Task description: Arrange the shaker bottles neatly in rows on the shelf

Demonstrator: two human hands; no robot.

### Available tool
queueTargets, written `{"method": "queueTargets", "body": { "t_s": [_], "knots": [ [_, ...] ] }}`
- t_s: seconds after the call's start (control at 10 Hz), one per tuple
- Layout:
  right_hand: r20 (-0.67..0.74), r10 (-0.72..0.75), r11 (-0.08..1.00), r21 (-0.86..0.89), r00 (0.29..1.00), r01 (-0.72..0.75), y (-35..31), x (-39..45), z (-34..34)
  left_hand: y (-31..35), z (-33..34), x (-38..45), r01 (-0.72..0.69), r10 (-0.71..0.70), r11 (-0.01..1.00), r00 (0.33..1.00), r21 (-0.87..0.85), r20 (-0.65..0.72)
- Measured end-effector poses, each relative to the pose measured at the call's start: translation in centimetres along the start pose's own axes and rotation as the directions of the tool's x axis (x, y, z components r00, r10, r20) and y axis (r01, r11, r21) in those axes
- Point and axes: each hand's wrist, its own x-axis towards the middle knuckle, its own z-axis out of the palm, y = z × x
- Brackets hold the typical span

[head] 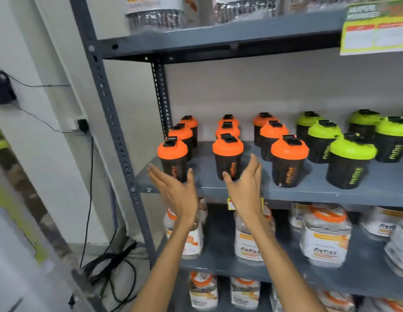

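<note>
Bare fingers spread flat and gripping nothing, a person's left hand and right hand reach up to the grey metal shelf, in front of two black shaker bottles with orange lids. Orange-lidded bottles stand in three rows running front to back, green-lidded bottles alongside to the right. Clear jars fill the shelf below.
</note>
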Motion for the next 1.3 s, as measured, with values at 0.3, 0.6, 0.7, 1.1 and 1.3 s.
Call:
{"method": "queueTargets", "body": {
  "t_s": [0.3,0.6,0.7,1.1,1.3],
  "knots": [
    [-0.002,0.192,0.981,-0.008,0.981,-0.192,-0.8,2.8,3.6,-1.8,0.5,2.8,0.022,-0.014,0.999,0.987,-0.049,0.161],
    [-0.117,0.153,0.987,-0.030,0.981,-0.157,-1.2,2.2,3.4,-1.6,0.2,2.8,-0.007,0.023,0.995,0.987,-0.102,0.160],
    [-0.162,0.140,0.989,-0.031,0.977,-0.147,-1.0,2.0,3.8,-1.4,0.1,2.7,0.005,0.013,0.994,0.986,-0.108,0.166],
    [-0.100,0.162,0.980,-0.102,0.982,-0.172,-0.7,1.6,3.8,-2.0,0.2,2.7,0.017,0.000,0.996,0.979,-0.083,0.202],
    [-0.083,0.078,0.996,-0.023,0.993,-0.081,-3.0,-1.6,0.5,-2.0,-0.7,1.9,-0.022,0.041,0.995,0.977,-0.093,0.209]
  ]
}}
